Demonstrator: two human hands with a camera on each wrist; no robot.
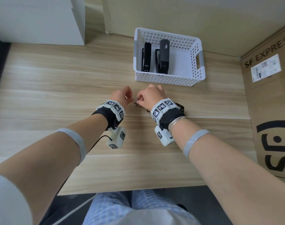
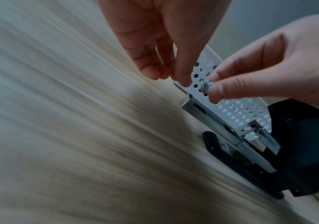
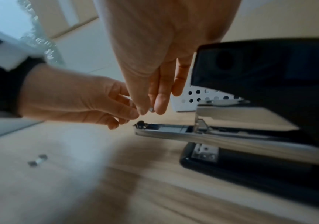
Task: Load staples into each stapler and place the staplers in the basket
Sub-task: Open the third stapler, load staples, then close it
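The right hand (image 3: 155, 50) fills the top centre of the right wrist view, thumb and forefinger pinching a small grey strip of staples (image 2: 206, 87). The left hand (image 2: 164, 37) hangs just beside it, fingers loosely curled; I cannot tell whether they also touch the strip or hold nothing. Directly below the fingertips lies the open stapler (image 3: 250, 136) on the table (image 1: 57, 95), its black lid swung up at right of frame and the bare metal magazine channel (image 3: 166, 131) pointing left.

Further out, in the upper middle of the head view, the white perforated basket (image 1: 195, 62) already holds two black staplers (image 1: 146, 57) side by side. A few loose staples (image 3: 37, 160) lie at lower left of the right wrist view.

The strip looks short and thinly held, so it could slip, snap, or land askew in the channel and jam the lid.

In the head view, the hands hide most of the open stapler, and the strip is blurred in both wrist views.
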